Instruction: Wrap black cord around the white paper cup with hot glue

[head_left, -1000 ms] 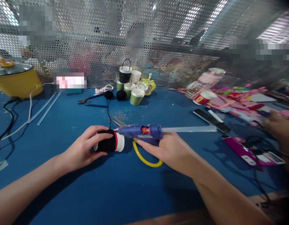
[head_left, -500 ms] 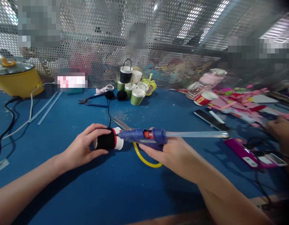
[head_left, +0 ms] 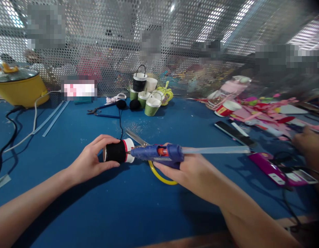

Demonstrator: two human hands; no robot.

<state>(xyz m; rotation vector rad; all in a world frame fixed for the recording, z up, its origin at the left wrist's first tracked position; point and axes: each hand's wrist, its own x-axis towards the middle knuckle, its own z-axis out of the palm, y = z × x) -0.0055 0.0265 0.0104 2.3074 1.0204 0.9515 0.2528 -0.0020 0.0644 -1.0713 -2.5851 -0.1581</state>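
Cup and glue gun have lifted slightly off the desk (head_left: 71, 213) since a second ago. Right hand (head_left: 192, 168), grip clamped on glue gun (head_left: 159, 153), aims the nozzle at the rim. Left hand (head_left: 90, 162), grip wrapped round cup (head_left: 119, 151), steadies it sideways.

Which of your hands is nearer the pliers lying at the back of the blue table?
Left. The left hand, gripping the black-wrapped cup, sits almost straight in front of the pliers. The right hand, holding the glue gun, is farther off to their right.
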